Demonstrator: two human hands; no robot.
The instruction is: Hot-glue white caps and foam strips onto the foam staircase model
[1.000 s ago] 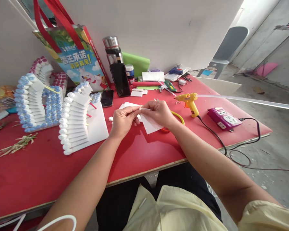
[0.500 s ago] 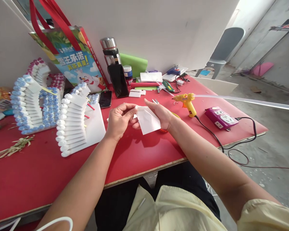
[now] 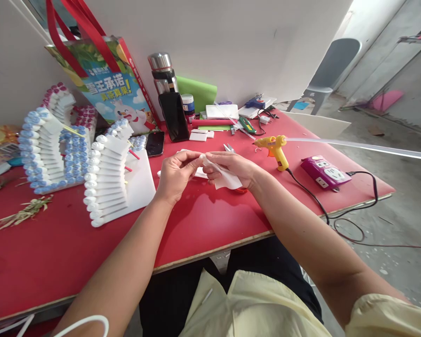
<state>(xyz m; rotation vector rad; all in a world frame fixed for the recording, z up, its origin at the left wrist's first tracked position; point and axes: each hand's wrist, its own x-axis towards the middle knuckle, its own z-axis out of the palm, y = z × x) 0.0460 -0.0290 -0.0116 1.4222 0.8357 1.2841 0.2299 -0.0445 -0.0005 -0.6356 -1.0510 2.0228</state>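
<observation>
Between my two hands is a thin white sheet (image 3: 228, 178), perhaps paper or cloth, gathered at its upper left corner. My left hand (image 3: 178, 174) pinches that corner between thumb and fingertips. With its fingertips meeting the left ones, my right hand (image 3: 235, 167) is closed on the same sheet, which hangs folded below the palm. Whatever lies inside the pinch is hidden by the fingers. Behind the hands, scissors (image 3: 228, 148) lie on the red table (image 3: 210, 220), partly covered. To the left stands a fan-shaped row of white rolled pieces (image 3: 107, 180) on a white board (image 3: 143, 187).
A yellow glue gun (image 3: 274, 149) with a long clear stick stands right of my hands, its cord near a purple power strip (image 3: 324, 172). Phones, a steel flask (image 3: 162, 72) and a printed bag (image 3: 108, 89) line the back. Blue-and-white rolled work (image 3: 38, 150) sits far left.
My right hand has closed from flat, extended fingers to a pinch at the sheet's top corner. The sheet, spread flat before, is now folded and bunched. The view has shifted slightly.
</observation>
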